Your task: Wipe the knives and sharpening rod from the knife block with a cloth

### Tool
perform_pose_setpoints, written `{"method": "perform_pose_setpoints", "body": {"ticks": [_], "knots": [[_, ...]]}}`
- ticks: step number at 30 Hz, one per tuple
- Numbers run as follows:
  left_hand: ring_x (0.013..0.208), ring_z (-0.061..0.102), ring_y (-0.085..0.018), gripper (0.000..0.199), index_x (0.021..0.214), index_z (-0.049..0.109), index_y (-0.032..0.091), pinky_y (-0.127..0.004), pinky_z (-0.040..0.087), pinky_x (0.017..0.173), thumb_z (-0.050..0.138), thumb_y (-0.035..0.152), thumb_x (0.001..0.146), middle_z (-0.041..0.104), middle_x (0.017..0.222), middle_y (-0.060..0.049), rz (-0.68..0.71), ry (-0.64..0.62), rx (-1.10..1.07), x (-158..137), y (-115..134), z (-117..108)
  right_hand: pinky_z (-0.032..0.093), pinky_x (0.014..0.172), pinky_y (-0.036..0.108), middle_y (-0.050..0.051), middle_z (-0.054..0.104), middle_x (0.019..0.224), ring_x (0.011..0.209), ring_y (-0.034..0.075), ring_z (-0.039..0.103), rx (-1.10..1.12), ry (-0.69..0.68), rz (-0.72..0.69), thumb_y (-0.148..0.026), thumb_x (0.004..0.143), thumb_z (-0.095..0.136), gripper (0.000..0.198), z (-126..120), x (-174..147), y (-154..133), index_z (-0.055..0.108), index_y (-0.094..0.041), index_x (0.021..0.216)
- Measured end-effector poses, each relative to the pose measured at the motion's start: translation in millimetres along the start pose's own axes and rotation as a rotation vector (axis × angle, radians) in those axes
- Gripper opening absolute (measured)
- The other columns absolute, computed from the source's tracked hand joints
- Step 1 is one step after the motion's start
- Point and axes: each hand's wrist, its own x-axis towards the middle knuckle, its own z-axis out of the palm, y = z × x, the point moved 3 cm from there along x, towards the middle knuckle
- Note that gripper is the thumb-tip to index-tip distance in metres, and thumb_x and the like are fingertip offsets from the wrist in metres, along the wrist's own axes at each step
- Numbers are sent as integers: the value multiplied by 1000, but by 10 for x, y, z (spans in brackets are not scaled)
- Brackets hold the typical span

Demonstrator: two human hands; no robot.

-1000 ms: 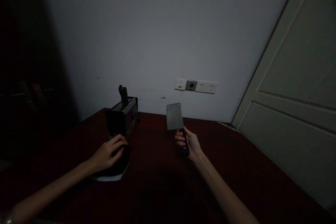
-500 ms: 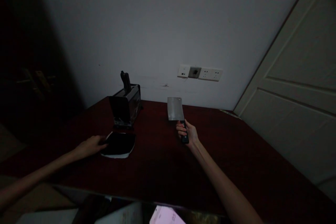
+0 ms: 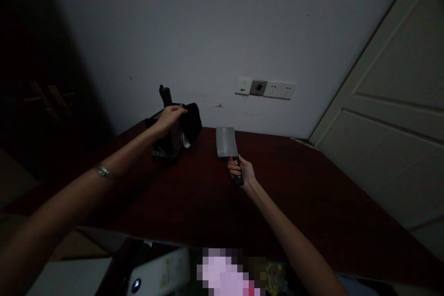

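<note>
My right hand (image 3: 245, 171) is wrapped round the black handle of a cleaver (image 3: 226, 142). Its broad grey blade points away from me over the dark red tabletop. On the left, my left hand (image 3: 173, 113) pinches the edge of a black cloth (image 3: 192, 122), which hangs from the fingers with a bit of white showing below. The cloth is beside a black knife block (image 3: 165, 150), partly hidden by my left hand and forearm. Black handles (image 3: 165, 95) stick up out of the block's top.
The dark red table (image 3: 208, 203) runs back to a grey wall with a row of sockets (image 3: 265, 88). A pale door (image 3: 391, 115) stands at the right. Below the table's front edge lie a white device (image 3: 161, 270) and a blurred pink thing (image 3: 224, 275).
My left hand has lifted the black cloth off the table and carried it up and right, beside the knife block. The cleaver has shifted slightly left in view, still in my right hand.
</note>
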Motion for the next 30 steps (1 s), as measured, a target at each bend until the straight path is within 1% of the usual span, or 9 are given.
{"method": "perform_pose_setpoints", "body": {"ticks": [5, 8, 12, 15, 17, 21, 25, 27, 30], "knots": [[58, 45, -11, 17, 69, 51, 14, -22, 34, 54, 53, 29, 75, 47, 63, -1, 49, -73, -152, 224, 186, 580, 27, 28, 9, -5, 35, 55, 38, 4, 32, 3, 6, 16, -30, 91, 28, 25, -8, 4, 59, 43, -15, 80], [55, 44, -10, 19, 63, 47, 14, -22, 33, 53, 53, 30, 72, 45, 59, 0, 50, -225, -303, 84, -7, 1049, 27, 28, 10, -5, 35, 56, 38, 4, 33, 6, 8, 11, -30, 91, 29, 24, 7, -13, 58, 44, -15, 79], [51, 42, -9, 21, 61, 48, 14, -22, 32, 51, 55, 31, 69, 45, 55, 2, 71, -314, -249, -153, -366, 1454, 27, 28, 10, -5, 35, 56, 37, 4, 31, 7, 14, -3, -30, 90, 30, 23, 26, -39, 30, 44, -16, 78], [55, 45, -9, 15, 63, 50, 13, -23, 34, 55, 60, 24, 66, 47, 57, 3, 95, -305, -207, -257, -522, 1544, 26, 28, 9, -6, 34, 55, 37, 4, 30, 8, 15, -19, -30, 91, 29, 24, 34, -46, 15, 44, -16, 78], [64, 51, -11, 14, 75, 53, 12, -25, 39, 62, 61, 18, 65, 53, 67, 0, 190, -295, -140, -312, -536, 1542, 26, 28, 9, -6, 34, 55, 37, 4, 30, 7, 16, -25, -29, 91, 28, 25, 37, -48, 13, 43, -15, 77], [98, 51, -19, 42, 110, 48, 13, -36, 42, 83, 58, 10, 68, 53, 107, -11, 666, -272, 230, -456, -419, 1498, 25, 27, 10, -6, 33, 55, 37, 4, 29, -5, 21, -25, -29, 90, 31, 23, 45, -52, 23, 44, -15, 77], [124, 33, -23, 34, 110, 52, 15, -44, 32, 99, 49, 9, 77, 42, 129, -13, 1036, -361, 586, -563, -389, 1518, 26, 27, 9, -6, 33, 55, 37, 5, 29, -31, 15, -27, -28, 89, 33, 22, 58, -64, 35, 44, -16, 75], [129, 28, -21, 37, 117, 50, 14, -41, 29, 102, 47, 10, 80, 40, 133, -13, 1121, -471, 670, -581, -416, 1548, 26, 27, 9, -6, 33, 55, 37, 4, 29, -46, 15, -29, -28, 89, 33, 22, 66, -70, 39, 44, -16, 74], [133, 21, -17, 44, 130, 37, 14, -38, 25, 105, 40, 14, 86, 35, 139, -12, 1128, -565, 739, -589, -439, 1567, 25, 27, 10, -6, 33, 54, 37, 4, 29, -48, 24, -28, -30, 89, 33, 24, 78, -79, 37, 45, -16, 74]]}}
